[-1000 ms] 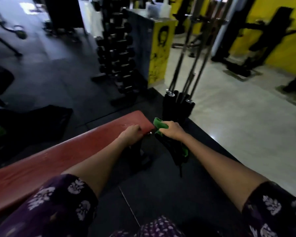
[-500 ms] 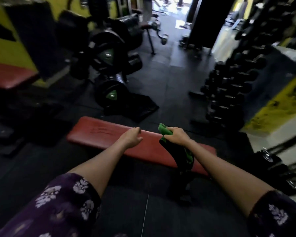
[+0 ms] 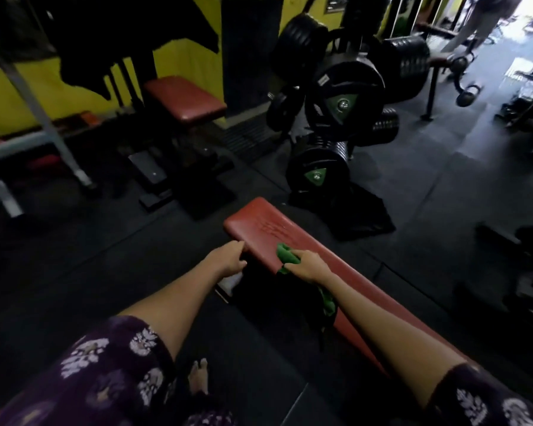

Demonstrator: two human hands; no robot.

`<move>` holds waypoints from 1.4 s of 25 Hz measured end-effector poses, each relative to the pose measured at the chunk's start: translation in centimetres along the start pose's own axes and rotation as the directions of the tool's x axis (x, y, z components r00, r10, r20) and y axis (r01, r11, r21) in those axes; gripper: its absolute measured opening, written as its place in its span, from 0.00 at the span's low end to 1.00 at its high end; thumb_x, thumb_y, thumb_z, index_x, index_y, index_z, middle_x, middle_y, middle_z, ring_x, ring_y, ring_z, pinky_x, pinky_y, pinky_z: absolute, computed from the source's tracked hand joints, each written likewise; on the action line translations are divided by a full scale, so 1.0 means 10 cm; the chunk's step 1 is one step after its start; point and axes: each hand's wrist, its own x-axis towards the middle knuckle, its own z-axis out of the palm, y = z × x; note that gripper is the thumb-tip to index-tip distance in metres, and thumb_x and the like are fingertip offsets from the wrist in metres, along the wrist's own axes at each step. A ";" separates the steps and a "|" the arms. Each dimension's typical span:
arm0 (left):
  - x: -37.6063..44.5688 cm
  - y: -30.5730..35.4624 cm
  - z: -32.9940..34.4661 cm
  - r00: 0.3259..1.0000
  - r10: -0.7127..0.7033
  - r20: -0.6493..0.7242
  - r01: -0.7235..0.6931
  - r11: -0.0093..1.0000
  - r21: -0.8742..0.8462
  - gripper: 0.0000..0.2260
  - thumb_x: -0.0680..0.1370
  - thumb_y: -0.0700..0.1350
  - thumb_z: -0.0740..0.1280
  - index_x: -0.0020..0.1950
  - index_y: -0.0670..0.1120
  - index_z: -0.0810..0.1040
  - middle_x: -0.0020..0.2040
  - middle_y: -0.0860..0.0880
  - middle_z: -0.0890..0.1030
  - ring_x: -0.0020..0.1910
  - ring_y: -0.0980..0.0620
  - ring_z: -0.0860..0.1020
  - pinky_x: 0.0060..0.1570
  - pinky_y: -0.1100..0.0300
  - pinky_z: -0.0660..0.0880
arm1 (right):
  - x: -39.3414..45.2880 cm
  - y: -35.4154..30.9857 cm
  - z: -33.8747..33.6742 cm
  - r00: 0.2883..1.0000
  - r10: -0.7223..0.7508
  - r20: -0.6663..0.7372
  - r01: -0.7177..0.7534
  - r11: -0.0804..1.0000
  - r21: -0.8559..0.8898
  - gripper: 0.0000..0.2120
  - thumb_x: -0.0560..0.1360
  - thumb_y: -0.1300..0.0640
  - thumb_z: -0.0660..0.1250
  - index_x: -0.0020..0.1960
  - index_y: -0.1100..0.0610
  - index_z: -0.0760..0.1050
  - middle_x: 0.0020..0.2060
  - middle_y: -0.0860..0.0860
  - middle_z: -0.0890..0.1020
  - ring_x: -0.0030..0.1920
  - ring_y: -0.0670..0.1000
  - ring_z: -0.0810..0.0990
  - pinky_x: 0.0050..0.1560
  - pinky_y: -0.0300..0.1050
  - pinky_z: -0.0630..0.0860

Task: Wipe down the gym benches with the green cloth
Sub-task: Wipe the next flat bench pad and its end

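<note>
Gym floor | right hand (image 3: 310,265) fingers grip green cloth (image 3: 285,256) on red bench (image 3: 268,229) | left hand (image 3: 230,256) fingers curled at bench edge

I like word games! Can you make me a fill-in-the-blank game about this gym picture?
1. The right hand holds a cloth coloured ____.
2. The cloth lies on a bench coloured ____.
3. The left hand grips the bench's near ____.

Missing words: green; red; edge

This was a gym: stacked weight plates (image 3: 345,90) stood on black rubber flooring (image 3: 428,186), beside red padded benches (image 3: 185,99) and yellow walls (image 3: 185,63).
</note>
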 end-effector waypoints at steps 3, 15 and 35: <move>0.33 -0.41 -0.18 1.000 -0.020 0.005 0.020 1.000 -0.001 0.18 0.77 0.45 0.63 0.66 0.42 0.69 0.65 0.43 0.71 0.62 0.45 0.72 0.60 0.51 0.70 | 0.55 -0.34 0.02 1.000 -0.001 0.020 0.001 1.000 -0.002 0.26 0.73 0.47 0.65 0.70 0.50 0.68 0.64 0.53 0.76 0.63 0.57 0.74 0.61 0.51 0.72; 1.79 -1.03 -1.17 0.985 0.129 0.112 -0.134 0.990 0.042 0.23 0.78 0.46 0.63 0.71 0.43 0.64 0.69 0.44 0.67 0.66 0.45 0.70 0.64 0.51 0.68 | 2.11 -0.96 -0.45 0.987 0.163 0.015 -0.163 0.986 0.044 0.28 0.73 0.46 0.65 0.71 0.50 0.67 0.62 0.56 0.77 0.60 0.57 0.76 0.59 0.50 0.74; 4.78 -2.47 -3.93 0.976 0.215 0.023 -0.216 0.973 0.080 0.22 0.78 0.46 0.65 0.70 0.43 0.66 0.69 0.43 0.69 0.66 0.45 0.70 0.65 0.52 0.68 | 5.34 -2.68 -2.37 0.950 0.178 -0.256 -0.161 0.983 0.089 0.28 0.73 0.44 0.64 0.71 0.49 0.68 0.62 0.56 0.76 0.62 0.58 0.75 0.60 0.53 0.74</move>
